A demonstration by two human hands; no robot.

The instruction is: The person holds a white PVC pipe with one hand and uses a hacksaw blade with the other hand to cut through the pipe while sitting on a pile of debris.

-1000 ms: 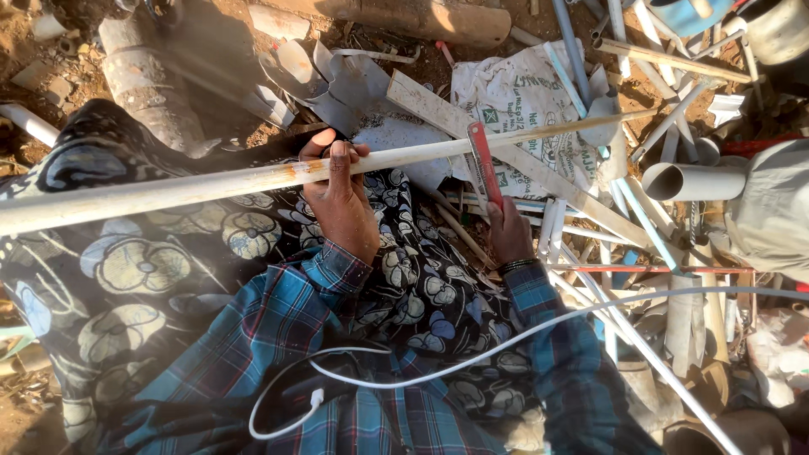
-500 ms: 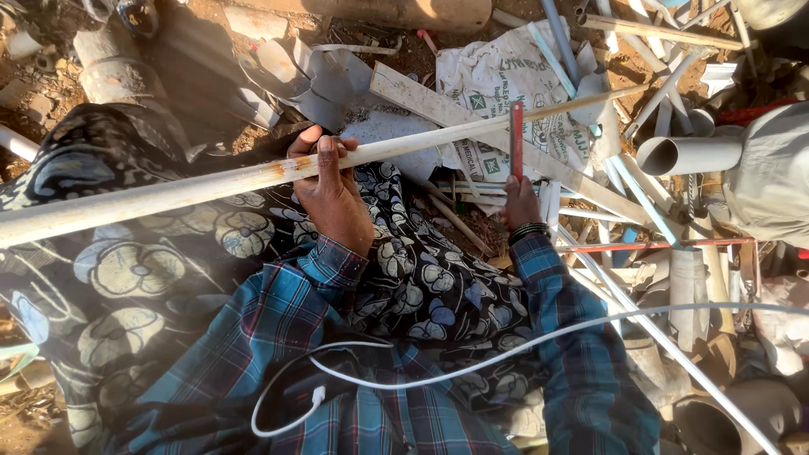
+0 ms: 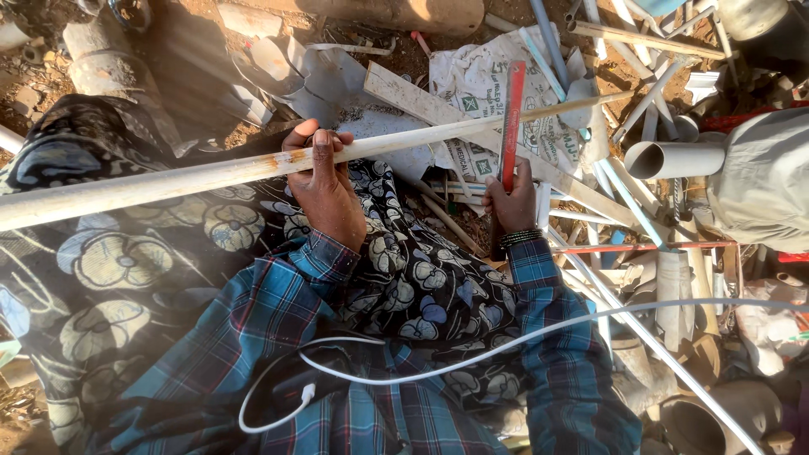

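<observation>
Holding: left hand (image 3: 324, 181) is clenched around a long pale pipe (image 3: 168, 179), fingers curled over its top.
Pipe position: lies nearly level across the lap, running from the left frame edge up toward the right, over patterned dark cloth (image 3: 152, 278).
Sawing tool: right hand (image 3: 511, 202) grips the lower end of a red-framed hacksaw (image 3: 511, 118), held upright, its frame crossing the pipe just right of the left hand.
Wrist: dark beaded bracelet (image 3: 520, 238) above a blue plaid sleeve (image 3: 556, 337).
Surroundings: printed white sack (image 3: 480, 84), a heap of pale pipe offcuts (image 3: 640, 181), a wide grey tube (image 3: 674, 158) at right.
Foreground: white cable (image 3: 472, 354) crosses the plaid shirt.
</observation>
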